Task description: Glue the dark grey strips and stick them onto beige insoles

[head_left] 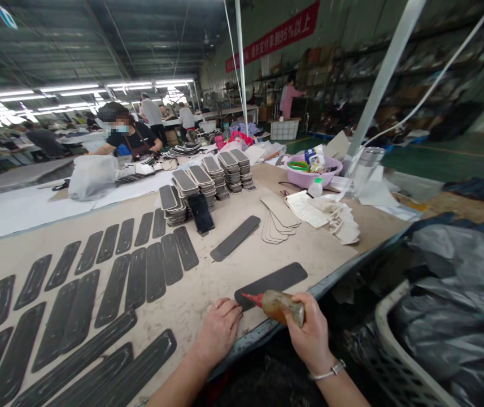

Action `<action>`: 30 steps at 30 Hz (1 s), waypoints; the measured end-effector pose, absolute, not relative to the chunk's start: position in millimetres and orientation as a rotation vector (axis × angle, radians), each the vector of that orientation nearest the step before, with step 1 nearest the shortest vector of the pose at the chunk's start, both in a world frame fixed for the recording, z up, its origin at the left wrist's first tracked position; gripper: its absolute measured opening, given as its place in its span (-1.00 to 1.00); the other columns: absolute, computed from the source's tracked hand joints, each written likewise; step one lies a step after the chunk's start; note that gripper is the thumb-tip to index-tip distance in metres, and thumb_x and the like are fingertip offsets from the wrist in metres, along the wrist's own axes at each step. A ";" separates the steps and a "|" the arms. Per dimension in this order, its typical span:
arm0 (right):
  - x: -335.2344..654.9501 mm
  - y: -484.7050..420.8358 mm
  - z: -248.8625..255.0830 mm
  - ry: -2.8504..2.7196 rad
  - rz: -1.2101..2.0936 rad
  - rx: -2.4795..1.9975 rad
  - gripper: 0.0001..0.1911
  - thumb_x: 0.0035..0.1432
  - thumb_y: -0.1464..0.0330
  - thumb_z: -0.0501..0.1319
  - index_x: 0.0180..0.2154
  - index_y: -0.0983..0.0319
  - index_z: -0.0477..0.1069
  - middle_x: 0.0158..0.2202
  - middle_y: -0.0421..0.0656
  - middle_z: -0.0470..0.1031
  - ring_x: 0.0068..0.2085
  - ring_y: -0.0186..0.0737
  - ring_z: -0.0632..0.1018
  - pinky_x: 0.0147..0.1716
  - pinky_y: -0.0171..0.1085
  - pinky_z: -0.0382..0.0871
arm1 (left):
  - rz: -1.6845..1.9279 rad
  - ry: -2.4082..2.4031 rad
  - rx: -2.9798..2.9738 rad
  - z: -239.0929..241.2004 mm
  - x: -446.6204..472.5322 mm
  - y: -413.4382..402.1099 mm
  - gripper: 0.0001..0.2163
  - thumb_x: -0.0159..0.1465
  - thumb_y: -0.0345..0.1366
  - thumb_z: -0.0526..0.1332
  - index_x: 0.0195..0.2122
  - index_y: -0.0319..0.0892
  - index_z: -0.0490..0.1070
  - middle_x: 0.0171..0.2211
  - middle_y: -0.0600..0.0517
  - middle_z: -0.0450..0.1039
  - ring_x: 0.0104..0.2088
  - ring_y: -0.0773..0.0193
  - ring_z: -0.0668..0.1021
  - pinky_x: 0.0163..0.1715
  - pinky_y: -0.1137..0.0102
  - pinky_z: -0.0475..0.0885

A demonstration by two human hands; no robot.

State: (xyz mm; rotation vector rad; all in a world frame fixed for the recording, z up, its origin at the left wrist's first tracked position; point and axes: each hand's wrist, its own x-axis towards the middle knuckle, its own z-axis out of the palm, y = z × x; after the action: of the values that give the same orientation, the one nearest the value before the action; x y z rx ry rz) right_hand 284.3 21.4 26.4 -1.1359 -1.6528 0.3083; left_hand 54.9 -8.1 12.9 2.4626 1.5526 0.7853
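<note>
Wrapped around an amber squeeze bottle (pixel 282 308), the right hand (pixel 310 328) aims its red nozzle (pixel 253 298) at the left end of the dark strip (pixel 282 277) on the table (pixel 199 288); the left hand (pixel 220 328) rests by that end, fingers together, though I can't tell whether they pinch its edge. Spreading liquid on this strip seems the step in hand, glossy strips (pixel 114 291) lying to its left, and steady squeezing along its length looks called for next.
</note>
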 end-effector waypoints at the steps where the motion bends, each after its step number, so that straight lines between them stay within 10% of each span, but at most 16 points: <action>1: 281.1 22.6 26.6 -1.671 0.312 -1.119 -0.88 0.17 0.37 0.16 -0.23 0.17 0.24 -0.36 -0.19 0.33 -0.35 -0.26 0.42 -0.35 -0.28 0.36 | 0.794 1.545 2.452 12.3 54.9 -8.0 -0.78 0.32 -0.44 0.03 -0.15 -0.21 0.46 -0.22 -0.09 0.46 -0.18 0.19 0.46 -0.11 0.22 0.45; 30: 378.8 75.1 13.0 -1.429 -0.138 -1.523 -0.74 0.14 0.16 0.20 -0.28 0.23 0.30 -0.37 -0.14 0.35 -0.34 -0.17 0.40 -0.30 -0.20 0.31 | 0.922 1.529 2.470 4.4 52.4 -1.9 -0.80 0.31 -0.39 0.06 -0.21 -0.17 0.49 -0.27 -0.07 0.50 -0.22 0.21 0.50 -0.17 0.26 0.48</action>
State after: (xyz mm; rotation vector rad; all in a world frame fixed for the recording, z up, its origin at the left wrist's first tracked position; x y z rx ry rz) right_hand 378.8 75.1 13.0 -1.5231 -1.4294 -0.1376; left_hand 52.4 -1.9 4.4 2.4696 1.5291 0.9216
